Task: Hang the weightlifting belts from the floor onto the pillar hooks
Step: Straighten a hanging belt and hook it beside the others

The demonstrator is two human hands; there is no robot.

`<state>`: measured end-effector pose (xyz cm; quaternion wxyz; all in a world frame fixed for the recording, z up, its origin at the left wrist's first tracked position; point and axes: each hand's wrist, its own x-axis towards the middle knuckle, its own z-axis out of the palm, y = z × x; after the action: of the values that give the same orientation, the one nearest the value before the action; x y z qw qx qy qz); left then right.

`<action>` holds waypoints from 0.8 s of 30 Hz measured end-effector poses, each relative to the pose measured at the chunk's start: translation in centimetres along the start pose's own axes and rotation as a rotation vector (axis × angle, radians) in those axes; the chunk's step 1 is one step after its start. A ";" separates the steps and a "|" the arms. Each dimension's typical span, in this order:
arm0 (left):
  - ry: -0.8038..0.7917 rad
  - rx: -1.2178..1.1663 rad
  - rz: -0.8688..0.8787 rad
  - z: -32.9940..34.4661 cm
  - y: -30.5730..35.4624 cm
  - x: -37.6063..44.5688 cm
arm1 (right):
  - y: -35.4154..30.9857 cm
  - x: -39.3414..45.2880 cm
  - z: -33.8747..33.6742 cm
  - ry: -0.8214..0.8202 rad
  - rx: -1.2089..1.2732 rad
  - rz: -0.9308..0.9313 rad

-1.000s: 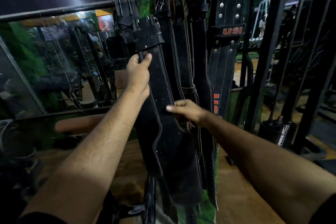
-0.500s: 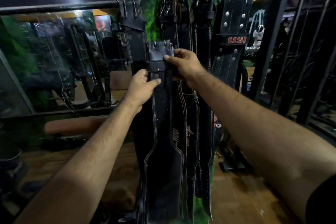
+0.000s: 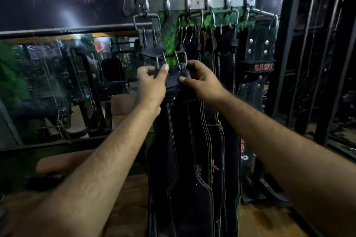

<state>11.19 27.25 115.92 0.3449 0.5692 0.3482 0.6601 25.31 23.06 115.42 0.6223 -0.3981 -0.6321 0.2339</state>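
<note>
The belt (image 3: pixel 185 159) I hold is black leather with pale stitching, widening toward its lower end, a steel double-prong buckle (image 3: pixel 171 59) at its top. It hangs upright before the pillar, below the hook rail (image 3: pixel 198 4), its buckle on no hook. My left hand (image 3: pixel 151 82) pinches the buckle's left side; my right hand (image 3: pixel 202 81) curls round the strap just under it. Half a second ago my left gripped lower on the strap, and the buckle sat lower against the hung belts (image 3: pixel 225 48).
</note>
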 end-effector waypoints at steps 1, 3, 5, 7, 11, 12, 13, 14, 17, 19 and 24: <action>0.028 -0.014 0.024 0.2 0.0 0.3 | -0.2 0.3 -0.1 0.010 -0.007 -0.022; 0.007 -0.024 0.084 0.8 0.3 1.0 | -0.5 1.2 -0.4 0.024 -0.008 -0.053; -0.022 -0.035 0.136 1.2 0.9 1.8 | -1.0 2.1 -0.7 0.030 0.010 -0.065; 0.016 -0.047 0.160 1.8 1.6 2.6 | -1.8 3.1 -1.1 0.042 0.012 -0.073; 0.076 -0.100 0.183 2.7 3.2 4.6 | -3.1 5.1 -1.7 0.091 0.018 -0.027; 0.086 -0.117 0.175 3.0 3.7 5.0 | -3.4 5.6 -1.7 0.120 -0.002 -0.036; 0.090 -0.137 0.160 3.2 4.2 5.4 | -3.6 6.1 -1.7 0.154 -0.038 -0.059; 0.094 -0.148 0.155 3.5 4.6 5.7 | -3.6 6.8 -1.8 0.192 -0.074 -0.083; 0.120 -0.140 0.116 4.3 5.9 6.4 | -4.3 8.7 -1.9 0.303 -0.207 -0.084; 0.151 -0.133 0.090 4.7 7.0 6.4 | -5.0 9.8 -1.9 0.335 -0.292 -0.049; 0.177 -0.165 0.010 5.1 8.5 7.7 | -6.5 11.8 -1.6 0.363 -0.518 0.055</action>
<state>14.86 29.69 127.68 0.3553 0.4801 0.3190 0.7359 26.51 28.36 127.86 0.5964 -0.5956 -0.5381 0.0072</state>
